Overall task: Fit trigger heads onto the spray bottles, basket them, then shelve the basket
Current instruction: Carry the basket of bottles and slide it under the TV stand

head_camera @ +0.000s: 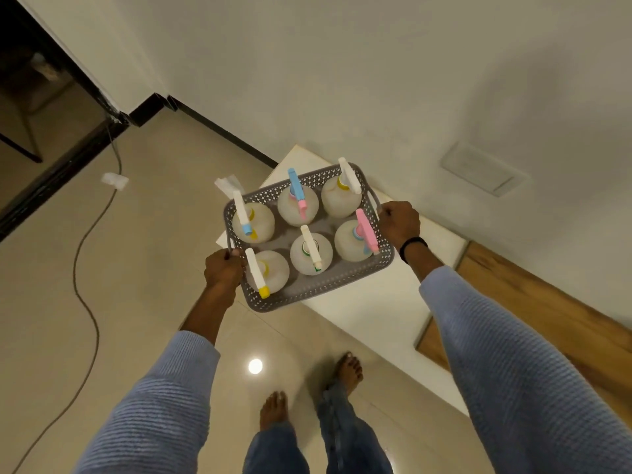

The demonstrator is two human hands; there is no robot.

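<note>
A grey perforated basket [318, 289] is held in the air in front of me, over the floor and the near corner of a white surface. My left hand [224, 268] grips its left handle and my right hand [398, 224] grips its right handle. Several translucent white spray bottles [311, 260] stand upright inside in two rows, each fitted with a trigger head in white, blue, pink or yellow. A white paper tag [227, 184] sticks out at the basket's far left corner.
A white ledge or shelf top [383, 313] runs along the wall under the basket, with a wood-grain panel [533, 302] to its right. A cable [85, 302] snakes over the beige tiled floor at left. My bare feet [349, 371] stand below.
</note>
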